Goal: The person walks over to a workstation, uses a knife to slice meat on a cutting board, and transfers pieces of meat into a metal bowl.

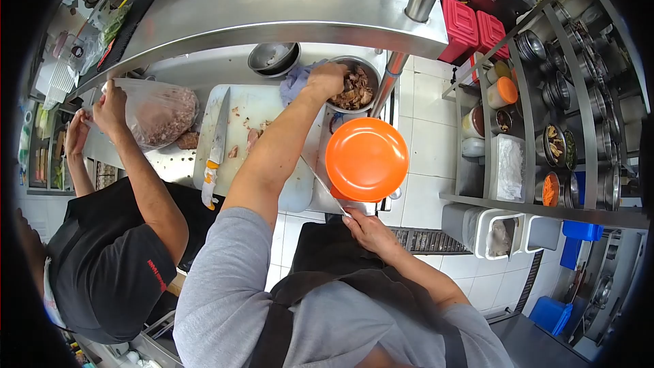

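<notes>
My left hand (327, 80) is at the left rim of a metal bowl (374, 71) of chopped cooked meat (355, 90). Its fingers are curled, and whatever they may hold is hidden. Close to that hand lies a crumpled bluish cloth (294, 84). Low in front of my body, my right hand (373, 235) is closed on a knife (318, 178), whose thin blade points up and left toward the white cutting board (294, 187). Meat scraps (253, 138) lie on the board, partly behind my left forearm. An orange plate (366, 159) stands right of the blade.
A second knife (216, 140) with a yellow-and-white handle lies along the board's left side. At left, a co-worker's hands (109, 105) hold a plastic bag of ground meat (163, 114). A steel shelf (272, 27) overhangs the counter. A rack (531, 129) with containers stands right.
</notes>
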`<control>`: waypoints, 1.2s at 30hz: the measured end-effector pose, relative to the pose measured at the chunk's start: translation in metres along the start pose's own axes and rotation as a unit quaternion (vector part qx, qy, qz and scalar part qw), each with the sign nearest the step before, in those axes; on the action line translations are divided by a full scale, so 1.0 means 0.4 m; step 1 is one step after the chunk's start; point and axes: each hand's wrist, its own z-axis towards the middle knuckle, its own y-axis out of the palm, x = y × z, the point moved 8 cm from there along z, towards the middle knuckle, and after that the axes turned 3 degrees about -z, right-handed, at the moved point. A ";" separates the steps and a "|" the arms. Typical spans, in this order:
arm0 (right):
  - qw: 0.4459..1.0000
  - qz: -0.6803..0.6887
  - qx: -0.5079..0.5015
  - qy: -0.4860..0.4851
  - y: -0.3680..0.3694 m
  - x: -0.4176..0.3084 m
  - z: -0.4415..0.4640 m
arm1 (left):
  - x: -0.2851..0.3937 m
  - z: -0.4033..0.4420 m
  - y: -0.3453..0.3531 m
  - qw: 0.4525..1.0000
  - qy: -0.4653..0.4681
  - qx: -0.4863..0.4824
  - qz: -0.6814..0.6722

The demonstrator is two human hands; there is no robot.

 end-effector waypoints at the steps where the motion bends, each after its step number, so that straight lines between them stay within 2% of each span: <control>1: 1.000 -0.005 -0.002 0.005 0.002 0.002 0.000 | 0.031 -0.013 -0.004 0.998 0.051 0.022 -0.022; 5: 1.000 -0.019 -0.001 0.013 0.014 0.014 0.002 | 0.041 -0.010 0.042 1.000 0.002 0.009 0.015; 7: 1.000 -0.018 -0.005 0.017 0.013 0.008 0.001 | 0.031 0.008 0.065 0.998 -0.017 0.034 0.054; 11: 1.000 -0.017 -0.009 0.021 0.008 0.002 -0.005 | 0.008 0.011 0.082 0.998 0.001 0.046 0.047; 17: 1.000 -0.025 -0.006 0.013 -0.001 -0.014 -0.009 | -0.005 -0.016 0.031 0.997 -0.006 0.069 -0.022; 19: 1.000 -0.016 -0.008 0.013 0.005 -0.002 -0.005 | -0.030 -0.013 0.015 0.989 -0.012 0.100 -0.111; 20: 1.000 -0.009 -0.010 0.013 0.007 0.003 -0.004 | -0.043 -0.016 0.015 0.989 -0.014 0.100 -0.110; 22: 1.000 -0.010 -0.010 0.011 0.005 0.002 -0.005 | -0.066 -0.045 -0.008 0.957 -0.027 0.098 -0.273; 23: 1.000 -0.010 -0.007 0.009 0.004 0.000 -0.004 | -0.075 -0.070 -0.019 0.957 -0.028 0.099 -0.271; 24: 1.000 -0.010 -0.008 0.007 0.007 0.005 -0.004 | -0.088 -0.106 -0.004 0.897 -0.048 0.051 -0.436; 25: 1.000 -0.009 0.000 0.005 0.010 0.013 -0.003 | -0.094 -0.148 0.011 0.808 -0.068 0.003 -0.585; 26: 1.000 -0.008 0.007 0.003 0.010 0.018 0.000 | -0.104 -0.194 0.000 0.809 -0.071 0.007 -0.583; 27: 1.000 -0.008 0.001 -0.002 0.009 0.015 0.004 | -0.114 -0.249 -0.017 0.789 -0.066 0.031 -0.611; 28: 0.999 0.014 -0.019 0.032 0.013 0.027 0.007 | -0.130 -0.303 -0.031 0.767 -0.061 0.055 -0.637; 29: 0.996 0.034 -0.043 0.067 0.023 0.043 0.004 | -0.147 -0.360 -0.032 0.766 -0.070 0.061 -0.636; 30: 0.998 0.048 -0.013 0.041 0.037 0.073 0.010 | -0.174 -0.423 -0.035 0.792 -0.091 0.090 -0.596; 31: 0.995 0.075 -0.028 0.066 0.038 0.069 0.006 | -0.208 -0.474 -0.038 0.816 -0.112 0.117 -0.555; 32: 0.994 0.083 -0.029 0.068 0.038 0.066 0.004 | -0.281 -0.500 0.043 0.814 -0.076 0.177 -0.549; 33: 0.993 0.090 -0.029 0.072 0.039 0.062 0.003 | -0.309 -0.540 0.087 0.812 -0.088 0.178 -0.549; 35: 0.991 0.098 -0.031 0.086 0.039 0.049 0.000 | -0.320 -0.629 0.154 0.900 -0.122 0.148 -0.391; 36: 0.991 0.097 -0.035 0.088 0.042 0.046 0.001 | -0.296 -0.659 0.156 0.928 -0.139 0.117 -0.326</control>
